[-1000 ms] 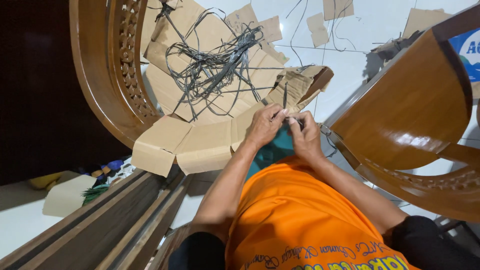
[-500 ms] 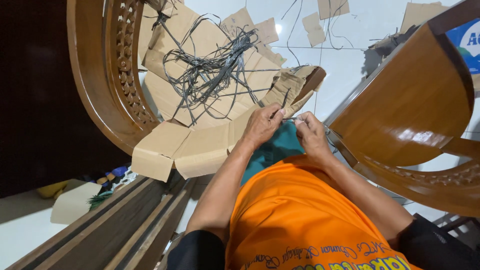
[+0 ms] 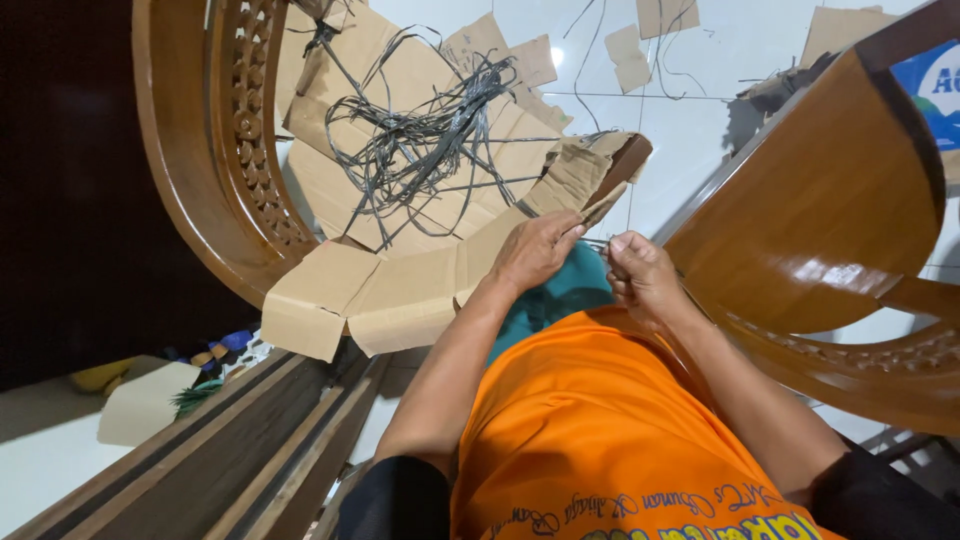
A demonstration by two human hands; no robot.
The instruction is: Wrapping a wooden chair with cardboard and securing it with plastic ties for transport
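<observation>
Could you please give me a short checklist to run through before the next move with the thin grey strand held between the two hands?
1. Left hand pinches the thin grey strand: ok.
2. Right hand grips its other end: ok.
3. Strand taut between the hands: cannot tell, too thin.
4. Tangled heap of grey strands lies on the flattened brown cardboard, apart from the hands: ok.
5. Glossy wooden chair close beside the right hand, little room: not ok.
</observation>
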